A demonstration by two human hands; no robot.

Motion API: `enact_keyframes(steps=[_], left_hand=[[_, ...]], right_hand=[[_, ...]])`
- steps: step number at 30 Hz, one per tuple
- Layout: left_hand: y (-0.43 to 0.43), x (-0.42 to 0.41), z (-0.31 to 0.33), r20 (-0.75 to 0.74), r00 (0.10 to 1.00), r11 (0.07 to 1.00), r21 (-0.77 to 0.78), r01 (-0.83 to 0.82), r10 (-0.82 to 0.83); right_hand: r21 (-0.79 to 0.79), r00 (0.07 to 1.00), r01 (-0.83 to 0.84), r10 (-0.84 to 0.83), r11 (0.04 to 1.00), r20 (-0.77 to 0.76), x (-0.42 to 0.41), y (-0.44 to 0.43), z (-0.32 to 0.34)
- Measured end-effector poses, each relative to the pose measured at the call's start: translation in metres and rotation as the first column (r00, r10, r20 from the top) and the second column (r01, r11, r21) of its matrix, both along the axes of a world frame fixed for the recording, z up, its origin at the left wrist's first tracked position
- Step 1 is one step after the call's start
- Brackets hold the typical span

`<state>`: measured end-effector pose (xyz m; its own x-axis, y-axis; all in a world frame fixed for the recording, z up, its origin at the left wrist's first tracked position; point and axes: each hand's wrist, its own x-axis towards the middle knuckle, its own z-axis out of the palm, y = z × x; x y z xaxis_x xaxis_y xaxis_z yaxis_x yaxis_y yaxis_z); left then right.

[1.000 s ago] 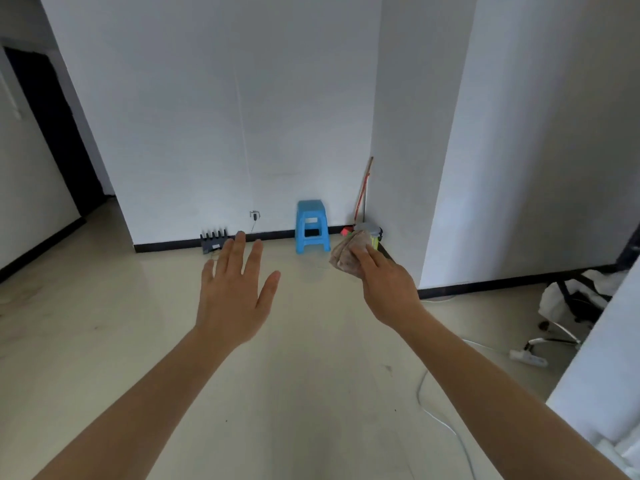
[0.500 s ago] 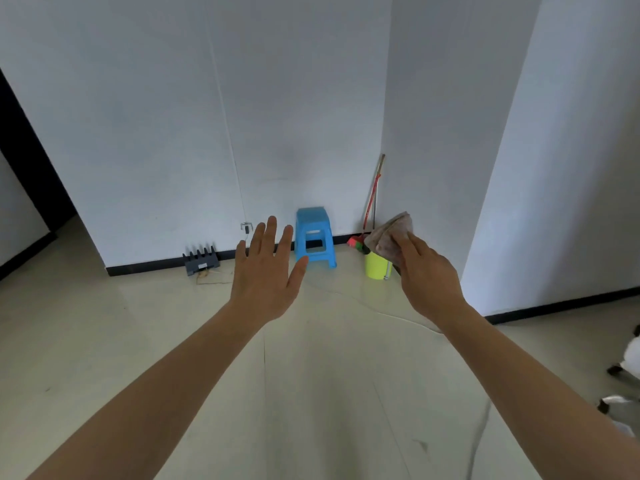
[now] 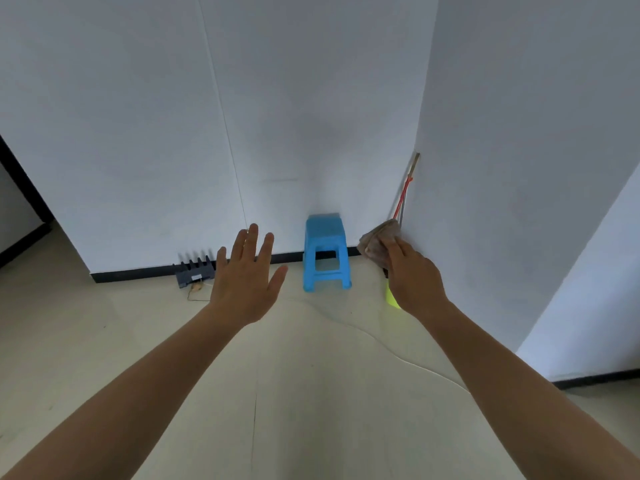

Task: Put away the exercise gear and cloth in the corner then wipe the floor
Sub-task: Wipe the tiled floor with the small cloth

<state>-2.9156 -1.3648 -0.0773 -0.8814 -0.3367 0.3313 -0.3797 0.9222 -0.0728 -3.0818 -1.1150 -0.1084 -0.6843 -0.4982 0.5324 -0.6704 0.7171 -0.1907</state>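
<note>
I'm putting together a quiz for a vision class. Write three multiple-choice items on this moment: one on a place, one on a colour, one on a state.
1. Where is the stool?
A) on the floor by the back wall
B) in the doorway
C) on a table

2. What colour is the stool?
A) red
B) blue
C) black

3. What is the right hand doing?
A) hanging empty
B) holding a cloth
C) gripping the stool

Answers: 1 A, its legs stand on the floor at the wall's dark skirting. 2 B, seat and legs are plainly blue. 3 B, its fingers pinch the crumpled cloth, while the left hand is spread and empty.
</note>
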Motion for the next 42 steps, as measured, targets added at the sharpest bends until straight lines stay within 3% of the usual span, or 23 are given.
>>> enact_keyframes(steps=[7, 17, 24, 29, 36, 42], left_hand=[[-0.124, -0.188, -0.040, -0.008, 1.000, 0.999, 0.045, -0.015, 0.016], [-0.270, -0.488, -0.010, 0.065, 0.995, 0.995, 0.074, 0.071, -0.076], [-0.329, -0.706, -0.077, 0.188, 0.975, 0.991, 0.072, 0.111, -0.123], [-0.379, -0.862, -0.117, 0.273, 0.958, 0.985, 0.169, 0.035, -0.081], [-0.447, -0.998, -0.158, 0.356, 0.933, 0.974, 0.226, -0.026, -0.058], [-0.494, -1.052, -0.254, 0.490, 0.868, 0.945, 0.313, -0.094, -0.076]], right_hand=[[0.051, 1.000, -0.010, 0.010, 0.999, 0.018, -0.188, -0.131, -0.029], [0.081, 0.997, 0.067, -0.070, 0.995, 0.041, -0.460, -0.254, -0.008], [0.074, 0.987, 0.103, -0.111, 0.992, 0.113, -0.672, -0.328, -0.072], [0.098, 0.969, 0.064, -0.085, 0.993, 0.231, -0.823, -0.395, -0.111], [0.210, 0.919, -0.023, -0.063, 0.977, 0.390, -0.972, -0.483, -0.152], [0.282, 0.839, -0.093, -0.078, 0.955, 0.539, -1.025, -0.539, -0.235]])
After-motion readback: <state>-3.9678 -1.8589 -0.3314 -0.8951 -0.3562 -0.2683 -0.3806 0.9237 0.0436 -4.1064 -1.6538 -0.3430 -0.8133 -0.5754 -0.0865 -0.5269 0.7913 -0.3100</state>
